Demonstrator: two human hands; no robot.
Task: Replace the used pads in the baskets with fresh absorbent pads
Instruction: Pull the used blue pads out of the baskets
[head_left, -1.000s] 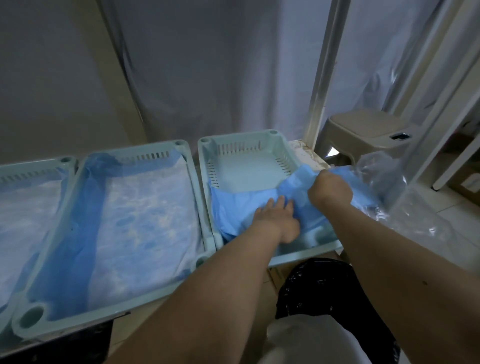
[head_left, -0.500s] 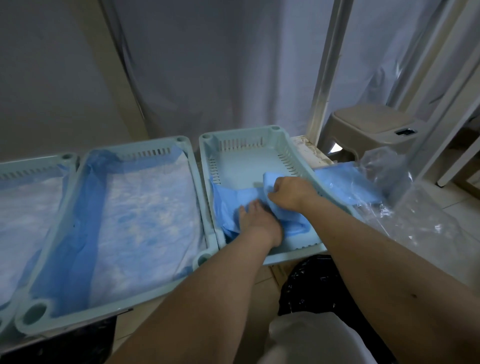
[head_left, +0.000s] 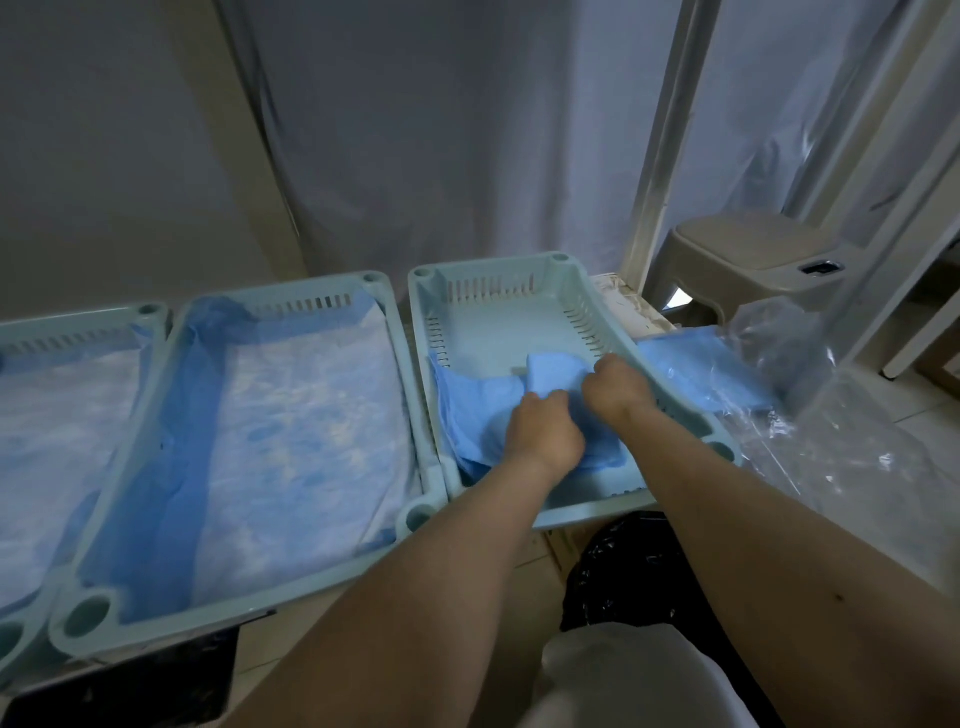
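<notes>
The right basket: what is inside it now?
Inside the right basket, a folded blue pad covers its near part, gripped by both hands. The far floor is bare; under the pad is hidden.

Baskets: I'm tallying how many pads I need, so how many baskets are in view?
3. The left basket is cut off by the frame edge, the middle basket is lined, and the right basket is where both hands work. More may lie beyond the left edge.

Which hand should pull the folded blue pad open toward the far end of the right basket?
Probably the right hand: it grips the folded blue absorbent pad at its far fold, nearest the bare basket floor. The left hand holds the near part down.
</notes>
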